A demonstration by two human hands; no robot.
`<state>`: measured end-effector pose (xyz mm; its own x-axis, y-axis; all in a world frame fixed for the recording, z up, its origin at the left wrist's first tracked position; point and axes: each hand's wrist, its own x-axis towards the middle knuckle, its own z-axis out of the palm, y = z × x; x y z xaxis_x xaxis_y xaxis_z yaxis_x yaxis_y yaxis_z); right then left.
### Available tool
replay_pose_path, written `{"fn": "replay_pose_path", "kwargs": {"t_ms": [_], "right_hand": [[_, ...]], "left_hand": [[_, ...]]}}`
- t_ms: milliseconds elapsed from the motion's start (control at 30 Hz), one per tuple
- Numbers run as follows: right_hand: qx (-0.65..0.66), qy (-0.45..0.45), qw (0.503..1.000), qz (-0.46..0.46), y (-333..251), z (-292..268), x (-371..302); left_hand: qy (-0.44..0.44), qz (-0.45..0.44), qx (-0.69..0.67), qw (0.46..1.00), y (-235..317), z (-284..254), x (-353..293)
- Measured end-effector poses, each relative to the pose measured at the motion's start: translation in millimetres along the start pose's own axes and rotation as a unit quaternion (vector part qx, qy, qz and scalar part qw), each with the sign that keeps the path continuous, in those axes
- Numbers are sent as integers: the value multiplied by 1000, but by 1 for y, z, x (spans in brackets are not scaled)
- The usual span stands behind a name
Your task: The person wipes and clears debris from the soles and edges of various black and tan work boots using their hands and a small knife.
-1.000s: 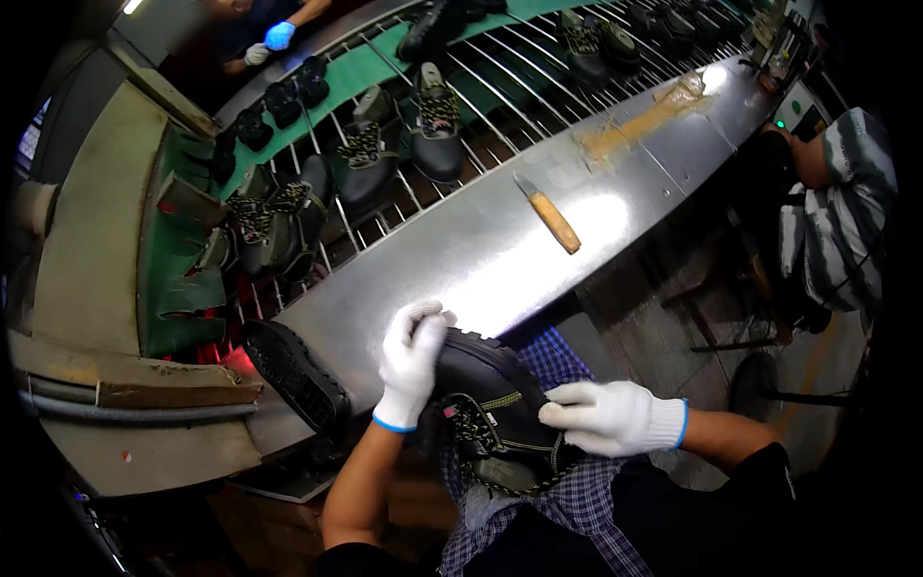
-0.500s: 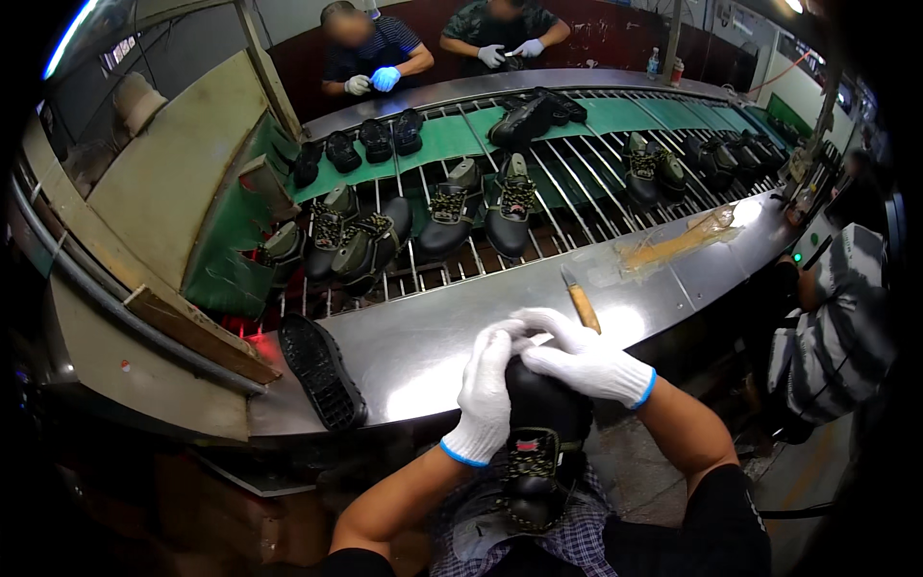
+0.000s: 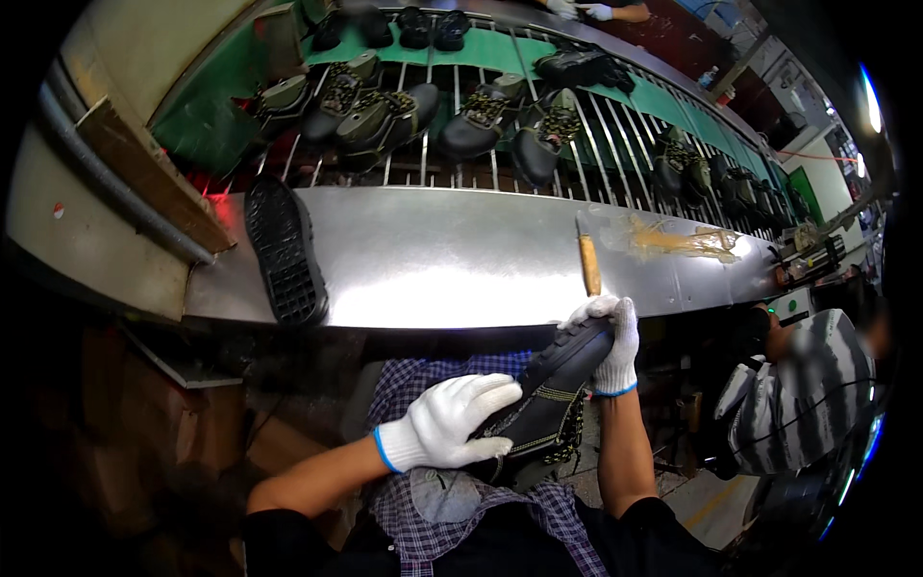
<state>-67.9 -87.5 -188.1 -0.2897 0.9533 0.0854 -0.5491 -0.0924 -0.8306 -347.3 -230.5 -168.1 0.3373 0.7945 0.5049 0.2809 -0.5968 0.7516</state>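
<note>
A black work shoe (image 3: pixel 540 409) with yellow stitching and patterned laces is held over my lap, tipped on its side with its sole edge facing up and left. My right hand (image 3: pixel 620 348), in a white knit glove, wraps the upper end of the shoe. Against its lower part rests my left hand (image 3: pixel 447 420), also gloved, with the fingers along the sole edge and the thumb on the upper. A wooden-handled knife (image 3: pixel 589 264) lies on the metal bench just beyond my right hand. To the left, a loose black shoe sole (image 3: pixel 286 255) lies tread up.
The metal bench (image 3: pixel 423 240) runs across in front of me. Beyond it, a rack of metal bars (image 3: pixel 601 144) carries several black shoes (image 3: pixel 471 123). Across the rack a co-worker's gloved hands (image 3: pixel 580 10) show. A person in striped clothing (image 3: pixel 793 394) is at right.
The shoe has turned from lying lengthwise toward me onto its side. My right hand has shifted round its end, and my left hand has moved down its side. The view has tilted downward.
</note>
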Motion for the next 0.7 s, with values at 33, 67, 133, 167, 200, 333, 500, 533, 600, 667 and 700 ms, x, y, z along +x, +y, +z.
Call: {"fn": "replay_pose_path", "kwargs": {"t_ms": [33,67,133,167,200,333,500,533,600,667,700], "right_hand": [[-30,-17,999,6,6,8,3],[-61,-34,998,11,6,15,9],[-131,-58,990,13,3,34,22],[-151,-73,986,13,2,43,23],[-154,-80,985,12,2,49,26],[-121,-104,987,-1,-4,68,27],[-194,-114,974,8,-18,83,26],[-201,-116,973,3,-21,87,25],[-216,-120,969,-2,-24,87,23],[-230,-124,965,-3,-26,85,22],[-227,-116,967,-1,-27,83,20]], "left_hand": [[28,25,-28,999,-17,2,-13],[19,23,10,1000,-35,-2,-27],[-23,-8,88,996,-43,-27,-33],[-60,18,89,994,-53,-37,-40],[-74,-25,21,997,-47,-40,-42],[-120,-166,-81,975,23,-58,-20],[-170,-231,-36,957,48,-64,-12],[-155,-208,-20,966,49,-61,-15],[-137,-164,16,977,47,-58,-15],[-172,-190,30,966,51,-60,-11],[-190,-203,36,960,54,-61,-8]]}}
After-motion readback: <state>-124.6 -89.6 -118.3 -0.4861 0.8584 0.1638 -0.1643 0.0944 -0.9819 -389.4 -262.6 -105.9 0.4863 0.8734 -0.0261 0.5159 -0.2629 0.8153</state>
